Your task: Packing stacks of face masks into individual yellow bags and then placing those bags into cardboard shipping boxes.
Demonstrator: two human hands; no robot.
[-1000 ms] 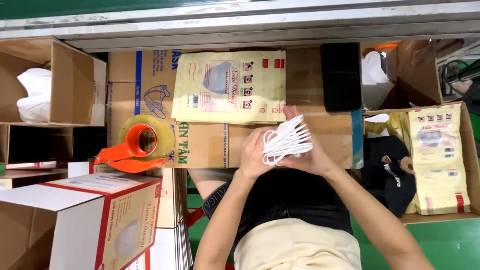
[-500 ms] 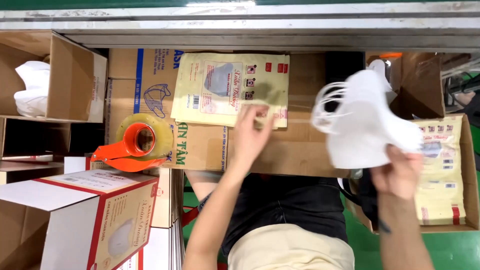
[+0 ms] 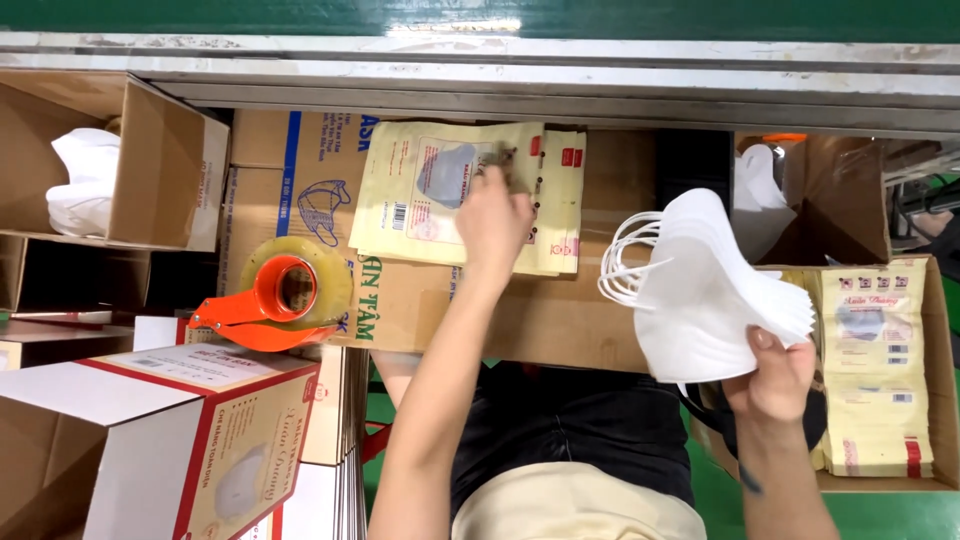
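The right hand [image 3: 778, 385] grips a stack of white face masks [image 3: 705, 295] by its lower edge, held up in the air above the flat cardboard worktop [image 3: 560, 320]; the left hand [image 3: 493, 222] rests flat, fingers loose, on a pile of yellow mask bags [image 3: 420, 195]; an orange tape dispenser [image 3: 275, 300] sits well to the left; more yellow bags [image 3: 880, 370] lie in a box on the right.
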